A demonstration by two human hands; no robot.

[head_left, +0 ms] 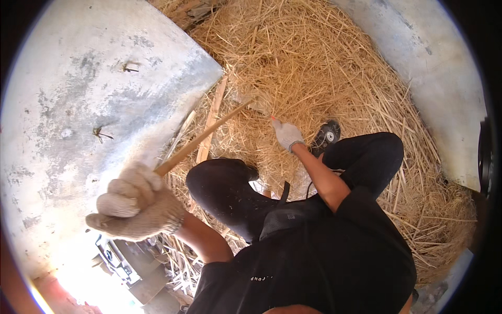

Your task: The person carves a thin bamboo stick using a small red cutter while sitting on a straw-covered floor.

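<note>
My left hand (136, 201), in a knitted work glove, is raised at the left, its fingers wrapped round a long wooden stick (204, 136). The stick slants away to the upper right, its far end over the straw (314, 63). My right hand (287, 135), in a pale glove, is low in front of me between my knees, close to the straw. Its fingers are closed, and a small orange-red spot shows at their tips. What they hold, if anything, is too small to make out. The stick's far end is apart from my right hand.
A whitish, stained wall (83, 125) with two small stubs stands at the left. Another pale wall (444, 78) curves along the right. A wooden board (212, 120) lies in the straw by the left wall's corner. My dark shoe (327, 135) rests on straw.
</note>
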